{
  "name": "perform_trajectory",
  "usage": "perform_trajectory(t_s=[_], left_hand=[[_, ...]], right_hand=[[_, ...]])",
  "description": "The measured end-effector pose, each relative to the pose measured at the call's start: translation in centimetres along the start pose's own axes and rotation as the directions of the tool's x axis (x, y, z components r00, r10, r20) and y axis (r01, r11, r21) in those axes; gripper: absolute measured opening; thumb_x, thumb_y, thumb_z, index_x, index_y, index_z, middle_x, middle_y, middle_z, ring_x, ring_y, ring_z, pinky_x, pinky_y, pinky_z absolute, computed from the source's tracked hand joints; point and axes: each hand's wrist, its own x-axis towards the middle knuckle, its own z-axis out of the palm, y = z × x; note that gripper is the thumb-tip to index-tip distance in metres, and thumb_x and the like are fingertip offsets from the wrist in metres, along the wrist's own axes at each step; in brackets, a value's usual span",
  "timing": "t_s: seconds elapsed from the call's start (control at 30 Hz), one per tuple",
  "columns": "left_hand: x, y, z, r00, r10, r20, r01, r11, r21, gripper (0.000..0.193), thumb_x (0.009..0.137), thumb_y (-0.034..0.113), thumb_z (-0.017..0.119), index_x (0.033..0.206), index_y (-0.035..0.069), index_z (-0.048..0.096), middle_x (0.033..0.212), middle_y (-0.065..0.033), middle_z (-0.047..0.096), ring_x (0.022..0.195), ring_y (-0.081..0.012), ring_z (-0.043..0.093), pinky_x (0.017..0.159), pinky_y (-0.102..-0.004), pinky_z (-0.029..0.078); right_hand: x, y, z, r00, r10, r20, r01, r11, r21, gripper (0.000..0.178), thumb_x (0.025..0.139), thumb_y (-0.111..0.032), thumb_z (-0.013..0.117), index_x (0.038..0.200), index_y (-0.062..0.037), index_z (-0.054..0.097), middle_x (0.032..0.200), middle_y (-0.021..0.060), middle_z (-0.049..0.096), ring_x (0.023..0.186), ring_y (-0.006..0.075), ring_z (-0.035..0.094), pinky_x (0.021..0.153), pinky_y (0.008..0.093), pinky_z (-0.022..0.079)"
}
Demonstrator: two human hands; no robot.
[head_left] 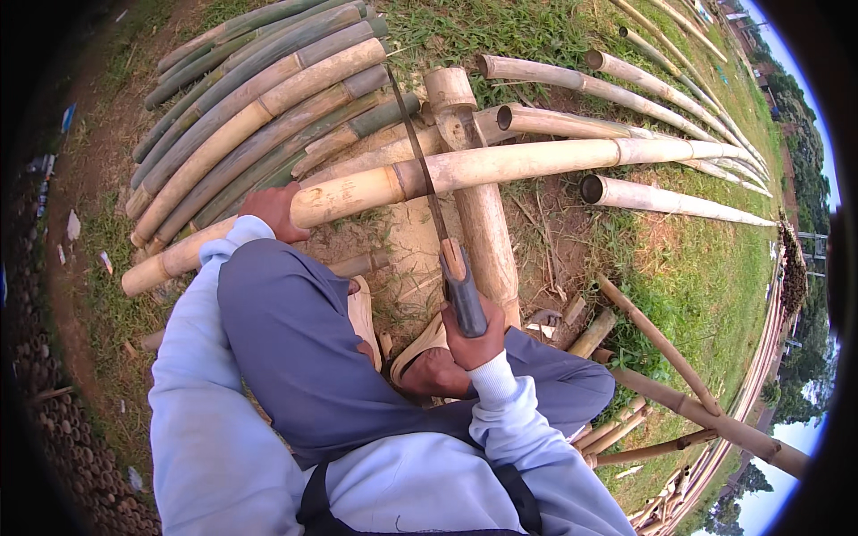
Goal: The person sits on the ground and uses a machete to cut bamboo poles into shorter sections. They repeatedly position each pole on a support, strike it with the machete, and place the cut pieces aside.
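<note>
A long pale bamboo pole (527, 164) lies crosswise in front of me, over a thick bamboo support (487, 232). My left hand (273, 213) is wrapped round the pole left of the support. In my right hand (475, 334) is the dark handle of a handsaw (417, 147). Its long narrow blade points away from me and crosses the pole near a dark joint ring, just left of the support. How deep the blade sits in the bamboo, I cannot tell.
Several cut bamboo lengths (259, 112) lie stacked at the far left. More long poles (661, 196) stretch off to the right over grass. A frame of bamboo poles (706, 420) stands at the lower right. Pale sawdust (407, 246) covers the ground below the pole, near my sandalled feet.
</note>
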Motion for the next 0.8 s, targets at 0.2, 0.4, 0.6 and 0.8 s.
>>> perform_trajectory(t_s=[0.2, 0.4, 0.6, 0.8], left_hand=[[-1.2, -1.1, -0.3, 0.999, -0.031, 0.042, 0.033, 0.998, -0.057, 0.070, 0.065, 0.044, 0.084, 0.122, 0.009, 0.062, 0.103, -0.0202, 0.074, 0.101, -0.0410, 0.069, 0.088, -0.0498, 0.054], [-1.1, -0.5, -0.1, 0.998, -0.058, 0.033, 0.061, 0.995, -0.083, 0.069, 0.065, 0.045, 0.084, 0.121, 0.011, 0.063, 0.103, -0.0204, 0.073, 0.101, -0.0407, 0.069, 0.091, -0.0515, 0.052], [-1.0, -1.5, 0.0, 0.998, -0.039, 0.040, 0.043, 0.995, -0.085, 0.070, 0.065, 0.045, 0.084, 0.122, 0.011, 0.062, 0.104, -0.0213, 0.073, 0.103, -0.0398, 0.068, 0.092, -0.0518, 0.051], [-0.6, -1.6, -0.3, 0.996, -0.083, 0.014, 0.084, 0.996, -0.031, 0.070, 0.063, 0.041, 0.086, 0.121, 0.009, 0.062, 0.105, -0.0225, 0.073, 0.102, -0.0418, 0.069, 0.091, -0.0522, 0.053]], right_hand=[[-8.3, -1.7, -4.0, 0.999, 0.013, 0.052, -0.012, 1.000, -0.011, 0.024, 0.085, -0.001, 0.071, 0.110, -0.0007, 0.071, 0.083, 0.0149, 0.072, 0.075, 0.0195, 0.072, 0.072, 0.0324, 0.054], [-6.7, -1.8, -3.2, 1.000, -0.030, 0.005, 0.030, 0.999, 0.026, 0.022, 0.085, -0.001, 0.071, 0.107, 0.0010, 0.070, 0.081, 0.0151, 0.070, 0.075, 0.0178, 0.068, 0.071, 0.0329, 0.053], [-2.8, -1.1, -0.5, 0.996, -0.063, -0.056, 0.066, 0.997, 0.051, 0.012, 0.086, -0.003, 0.072, 0.096, 0.0013, 0.066, 0.073, 0.0129, 0.064, 0.064, 0.0172, 0.059, 0.065, 0.0342, 0.050], [-9.8, -4.4, -4.7, 0.993, 0.089, 0.074, -0.092, 0.995, 0.040, 0.020, 0.089, 0.004, 0.066, 0.108, 0.0054, 0.069, 0.089, 0.0080, 0.073, 0.086, 0.0135, 0.068, 0.081, 0.0287, 0.053]])
